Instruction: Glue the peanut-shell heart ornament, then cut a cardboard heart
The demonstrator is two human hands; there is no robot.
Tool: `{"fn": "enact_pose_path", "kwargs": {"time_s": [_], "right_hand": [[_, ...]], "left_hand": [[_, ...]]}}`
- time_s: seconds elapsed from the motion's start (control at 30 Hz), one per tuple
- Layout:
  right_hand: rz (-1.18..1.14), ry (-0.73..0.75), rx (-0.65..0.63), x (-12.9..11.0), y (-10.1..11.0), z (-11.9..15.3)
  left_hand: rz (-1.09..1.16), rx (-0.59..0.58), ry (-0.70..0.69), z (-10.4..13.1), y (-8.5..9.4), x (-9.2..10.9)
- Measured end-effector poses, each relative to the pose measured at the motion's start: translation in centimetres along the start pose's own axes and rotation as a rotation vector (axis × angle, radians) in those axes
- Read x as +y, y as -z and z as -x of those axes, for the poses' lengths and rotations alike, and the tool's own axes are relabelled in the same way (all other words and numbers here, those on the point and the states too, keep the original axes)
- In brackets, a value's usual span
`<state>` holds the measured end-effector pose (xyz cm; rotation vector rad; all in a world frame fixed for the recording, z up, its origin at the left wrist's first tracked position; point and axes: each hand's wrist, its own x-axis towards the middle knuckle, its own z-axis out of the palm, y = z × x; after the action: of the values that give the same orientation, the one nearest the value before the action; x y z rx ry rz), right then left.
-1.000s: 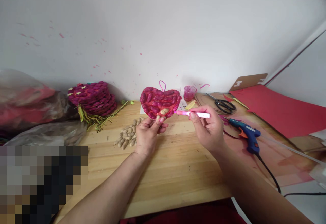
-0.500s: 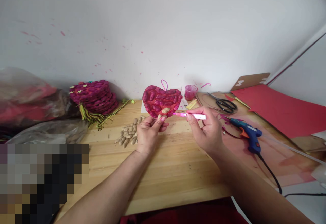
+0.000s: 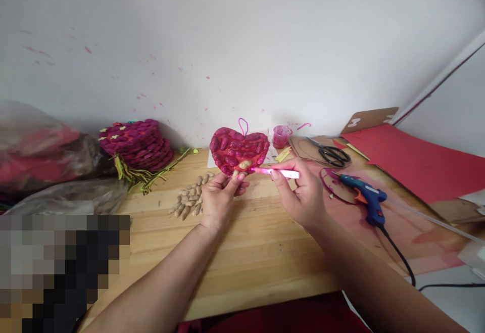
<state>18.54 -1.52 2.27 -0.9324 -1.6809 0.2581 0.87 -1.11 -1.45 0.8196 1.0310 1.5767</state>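
Note:
My left hand (image 3: pixel 220 199) grips the bottom point of a heart-shaped piece (image 3: pixel 238 149) covered with magenta-painted peanut shells, held upright above the wooden table (image 3: pixel 242 252). One shell (image 3: pixel 245 163) near the tip is still plain tan. A pink loop (image 3: pixel 242 126) sticks up from the heart's top. My right hand (image 3: pixel 303 194) holds a thin white and pink brush (image 3: pixel 276 172), its pink tip touching the heart's lower right edge beside the tan shell.
Loose peanuts (image 3: pixel 189 199) lie left of my left hand. A stack of painted pieces (image 3: pixel 136 143) sits at back left beside plastic bags (image 3: pixel 41 156). A pink paint cup (image 3: pixel 281 136), scissors (image 3: pixel 329 153), a blue glue gun (image 3: pixel 366 196) with cord and red paper (image 3: pixel 420 163) lie to the right.
My right hand has slid the brush leftward, bringing its tip from beyond the heart's right side onto the lower edge by the tan shell. The heart has barely moved.

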Motion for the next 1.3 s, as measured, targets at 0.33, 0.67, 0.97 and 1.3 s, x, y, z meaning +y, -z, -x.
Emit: {"fn": "enact_pose_path", "kwargs": {"time_s": [0.33,0.67,0.97,1.3], "right_hand": [[0.005,0.010,-0.012,0.4,0.1,0.2],[-0.035,-0.031,0.009,0.6,-0.1,0.3],[-0.101,-0.075,0.013,1.2,-0.1,0.4],[-0.180,-0.181,0.058,1.9,0.0,0.3]], "left_hand": [[0.161,0.035,0.138,0.1,-0.1,0.6],[0.226,0.041,0.206,0.0,-0.1,0.8],[0.278,0.058,0.294,-0.1,-0.2,0.9],[0.294,0.020,0.362,0.1,0.0,1.2]]}}
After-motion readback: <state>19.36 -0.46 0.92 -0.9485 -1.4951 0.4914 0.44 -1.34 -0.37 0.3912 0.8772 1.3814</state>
